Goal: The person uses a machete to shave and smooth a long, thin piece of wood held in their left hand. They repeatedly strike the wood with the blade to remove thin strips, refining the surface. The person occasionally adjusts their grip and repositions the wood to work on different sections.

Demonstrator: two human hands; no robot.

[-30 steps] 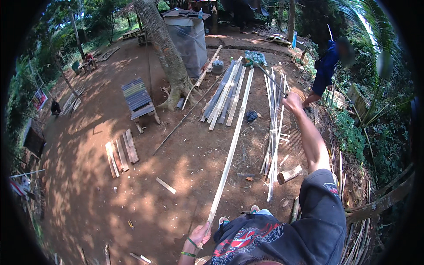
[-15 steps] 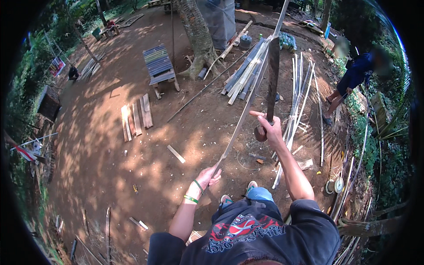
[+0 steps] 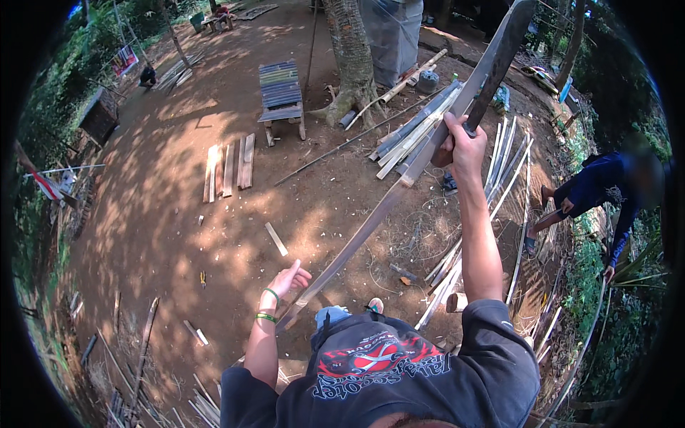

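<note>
A long bamboo strip (image 3: 357, 235) slants across the view, from beside my left forearm up to the far right. My left hand (image 3: 289, 280) is open next to its near end, fingers stretched out; whether it touches the strip is unclear. In my right hand (image 3: 464, 146) is the wooden handle of a machete (image 3: 501, 68), its dark blade pointing up and away along the strip. The fingers of that hand lie against the strip where it passes the handle. A pale node crosses the strip just short of my right hand.
Split bamboo bundles (image 3: 421, 128) lie ahead, with more long strips (image 3: 446, 274) at right. A slatted bench (image 3: 280, 93) stands by a tree trunk (image 3: 349, 53). Short boards (image 3: 228, 167) lie on the dirt. A person in dark blue (image 3: 603, 185) bends at the right, holding a pole.
My left hand has let go of the strip and opened. My right hand has moved up and away with the machete, now against the strip. The person at right has bent down.
</note>
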